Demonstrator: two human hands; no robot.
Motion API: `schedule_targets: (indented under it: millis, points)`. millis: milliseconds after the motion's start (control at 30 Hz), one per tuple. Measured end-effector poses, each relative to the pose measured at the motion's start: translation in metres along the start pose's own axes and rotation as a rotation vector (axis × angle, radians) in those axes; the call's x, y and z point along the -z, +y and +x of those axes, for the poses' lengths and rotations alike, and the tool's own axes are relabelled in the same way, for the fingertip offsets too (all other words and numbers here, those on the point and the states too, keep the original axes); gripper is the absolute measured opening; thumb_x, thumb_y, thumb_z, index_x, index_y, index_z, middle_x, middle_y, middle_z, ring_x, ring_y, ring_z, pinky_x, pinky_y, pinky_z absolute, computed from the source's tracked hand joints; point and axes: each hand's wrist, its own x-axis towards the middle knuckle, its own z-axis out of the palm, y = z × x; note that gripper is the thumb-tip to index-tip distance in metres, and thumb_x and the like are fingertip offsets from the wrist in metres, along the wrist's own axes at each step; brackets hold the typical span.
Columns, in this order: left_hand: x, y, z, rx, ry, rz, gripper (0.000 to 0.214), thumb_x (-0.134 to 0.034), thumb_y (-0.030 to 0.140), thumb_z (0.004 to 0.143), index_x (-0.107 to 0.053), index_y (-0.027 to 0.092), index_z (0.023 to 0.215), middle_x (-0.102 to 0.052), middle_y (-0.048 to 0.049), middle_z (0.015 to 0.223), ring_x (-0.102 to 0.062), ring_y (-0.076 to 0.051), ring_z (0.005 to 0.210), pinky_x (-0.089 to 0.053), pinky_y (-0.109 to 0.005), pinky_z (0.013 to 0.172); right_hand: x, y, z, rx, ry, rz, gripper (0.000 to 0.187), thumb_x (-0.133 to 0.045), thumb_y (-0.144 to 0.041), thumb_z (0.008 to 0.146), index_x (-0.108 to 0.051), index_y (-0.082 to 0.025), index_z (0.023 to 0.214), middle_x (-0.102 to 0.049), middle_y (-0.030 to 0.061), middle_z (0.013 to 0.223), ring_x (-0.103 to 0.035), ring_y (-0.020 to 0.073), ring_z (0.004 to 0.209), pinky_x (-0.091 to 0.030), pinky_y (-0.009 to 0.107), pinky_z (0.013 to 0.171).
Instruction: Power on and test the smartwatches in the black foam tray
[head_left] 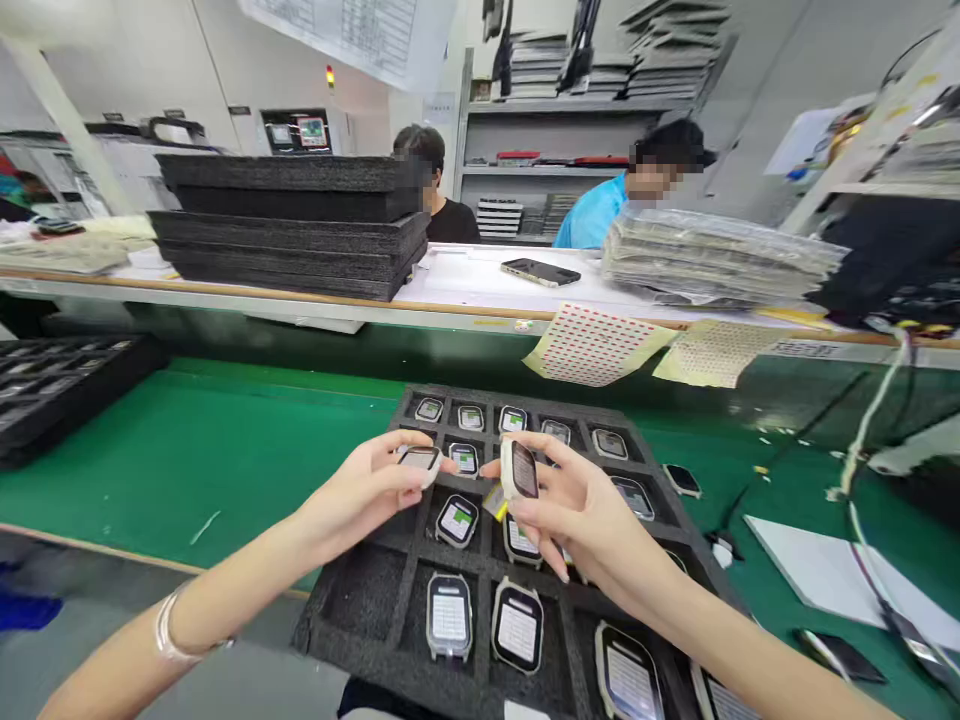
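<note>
My left hand [382, 475] pinches a pale smartwatch case [421, 459] over the left side of a black foam tray [367, 590]. Between the thumb and fingers of my right hand [577, 490] a second smartwatch case [519, 468] is held on edge, its dark screen turned to the right. A small yellow piece [496, 502] shows just below it. Several strapless watch cases lie screen up in the tray's compartments, many with lit screens, such as a watch case [517, 625] near the front. My right hand and forearm hide some compartments.
A green mat [225, 440] covers the bench. Another foam tray [67, 390] is at far left. Stacked foam trays [292, 225], a phone [541, 271] and bagged sheets [712, 255] sit on the shelf. Cables [862, 450] hang at right. Two people [454, 215] are beyond the shelf.
</note>
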Motion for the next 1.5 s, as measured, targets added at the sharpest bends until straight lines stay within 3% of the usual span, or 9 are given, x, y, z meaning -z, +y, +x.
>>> schedule_targets:
  millis: [133, 233, 367, 467, 633, 800, 1033, 1400, 1500]
  points:
    - [-0.023, -0.007, 0.014, 0.041, -0.093, -0.066, 0.025, -0.063, 0.001, 0.073, -0.067, 0.007, 0.097, -0.062, -0.0100, 0.095, -0.045, -0.006, 0.066, -0.036, -0.016, 0.054, 0.007, -0.002, -0.003, 0.021, 0.071, 0.033, 0.053, -0.074, -0.013, 0.071, -0.047, -0.019, 0.117, -0.062, 0.0052, 0.091, -0.053, 0.0063, 0.048, -0.043, 0.013, 0.034]
    - [-0.033, -0.011, 0.021, 0.058, -0.082, -0.155, 0.022, -0.059, 0.010, 0.079, -0.066, 0.006, 0.099, -0.060, -0.0079, 0.088, -0.049, -0.009, 0.070, -0.040, -0.019, 0.059, 0.013, -0.004, -0.003, 0.088, 0.080, 0.023, 0.053, -0.072, -0.014, 0.071, -0.049, -0.019, 0.119, -0.062, 0.0062, 0.093, -0.060, 0.0126, 0.059, -0.050, 0.018, 0.041]
    - [-0.036, -0.019, 0.026, 0.079, -0.027, -0.191, 0.030, -0.050, 0.022, 0.086, -0.060, 0.009, 0.110, -0.061, -0.0101, 0.096, -0.058, -0.018, 0.083, -0.046, -0.028, 0.073, 0.020, -0.002, -0.003, 0.233, 0.121, -0.059, 0.035, -0.064, -0.026, 0.083, -0.053, -0.019, 0.116, -0.063, 0.0078, 0.095, -0.064, 0.0157, 0.060, -0.051, 0.021, 0.041]
    - [-0.035, -0.028, 0.025, 0.056, -0.064, -0.155, 0.034, -0.048, 0.015, 0.084, -0.054, 0.013, 0.117, -0.061, -0.0117, 0.108, -0.061, -0.023, 0.090, -0.046, -0.034, 0.080, 0.023, 0.002, -0.002, 0.280, 0.171, -0.117, 0.028, -0.061, -0.031, 0.087, -0.056, -0.018, 0.112, -0.064, 0.0045, 0.083, -0.062, 0.0132, 0.052, -0.049, 0.019, 0.040]
    - [-0.035, -0.038, 0.022, 0.004, -0.141, -0.016, 0.033, -0.042, 0.006, 0.082, -0.050, 0.010, 0.114, -0.065, -0.0162, 0.101, -0.062, -0.026, 0.094, -0.047, -0.040, 0.083, 0.024, 0.007, -0.003, 0.291, 0.233, -0.190, 0.025, -0.065, -0.032, 0.086, -0.059, -0.018, 0.105, -0.064, 0.0021, 0.074, -0.057, 0.0093, 0.042, -0.040, 0.014, 0.033]
    - [-0.036, -0.042, 0.022, -0.098, -0.126, 0.108, 0.030, -0.046, 0.008, 0.084, -0.049, 0.015, 0.113, -0.064, -0.0098, 0.092, -0.062, -0.021, 0.082, -0.051, -0.035, 0.072, 0.021, 0.006, -0.006, 0.299, 0.187, -0.146, 0.024, -0.056, -0.037, 0.091, -0.060, -0.018, 0.106, -0.066, 0.0053, 0.081, -0.062, 0.0133, 0.047, -0.045, 0.018, 0.036]
    - [-0.033, -0.043, 0.021, -0.174, -0.107, 0.246, 0.026, -0.052, 0.026, 0.090, -0.050, 0.016, 0.114, -0.062, -0.0068, 0.082, -0.061, -0.018, 0.073, -0.053, -0.030, 0.060, 0.016, 0.005, -0.013, 0.276, 0.097, -0.177, 0.022, -0.054, -0.030, 0.093, -0.061, -0.019, 0.111, -0.064, 0.0024, 0.069, -0.066, 0.0173, 0.052, -0.050, 0.021, 0.043]
    - [-0.032, -0.043, 0.013, -0.139, -0.100, 0.059, 0.047, -0.052, 0.009, 0.078, -0.048, 0.016, 0.124, -0.063, -0.0088, 0.091, -0.061, -0.021, 0.082, -0.052, -0.036, 0.073, 0.011, 0.000, -0.014, 0.247, 0.136, -0.240, 0.022, -0.065, -0.027, 0.086, -0.060, -0.019, 0.106, -0.065, 0.0021, 0.071, -0.059, 0.0101, 0.044, -0.046, 0.016, 0.040]
    - [-0.035, -0.042, 0.011, -0.126, -0.103, 0.064, 0.048, -0.056, 0.010, 0.079, -0.048, 0.018, 0.125, -0.063, -0.0077, 0.091, -0.062, -0.021, 0.081, -0.052, -0.035, 0.074, -0.003, -0.011, -0.030, 0.256, 0.039, -0.183, 0.031, -0.069, -0.031, 0.083, -0.059, -0.023, 0.111, -0.068, 0.0057, 0.083, -0.064, 0.0134, 0.050, -0.051, 0.020, 0.044]
